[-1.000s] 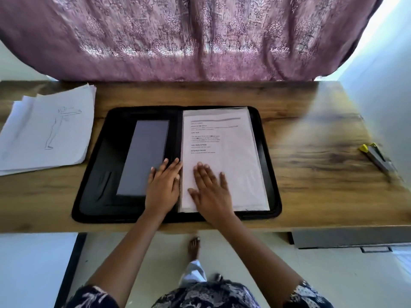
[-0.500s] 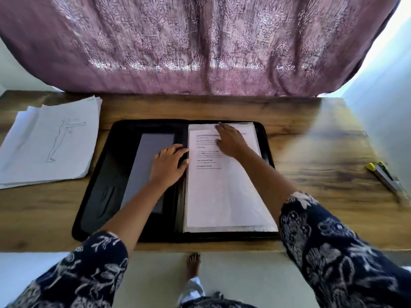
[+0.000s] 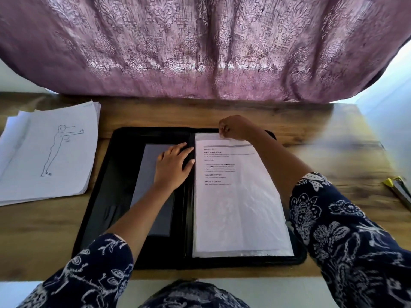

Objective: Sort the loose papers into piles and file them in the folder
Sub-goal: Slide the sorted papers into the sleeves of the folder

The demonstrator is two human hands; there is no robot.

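A black zip folder (image 3: 104, 196) lies open on the wooden table. Its right half holds a printed sheet (image 3: 235, 207) inside a clear plastic sleeve. My right hand (image 3: 233, 127) is at the sleeve's top edge, fingers curled and pinching that edge. My left hand (image 3: 173, 165) rests flat on the folder's left half, over a grey pocket panel (image 3: 153, 210), with fingertips at the spine. A pile of loose papers (image 3: 46, 152), topped by a line drawing of a standing figure, lies on the table left of the folder.
A purple patterned curtain (image 3: 200, 47) hangs along the table's far edge. A stapler with a yellow tip (image 3: 398, 190) lies at the right edge of the wooden table (image 3: 333, 141). White walls stand at both sides.
My right hand has slid from the sheet's lower part up to the sleeve's top edge and now pinches it. My left hand moved up along the spine. The view leaned closer.
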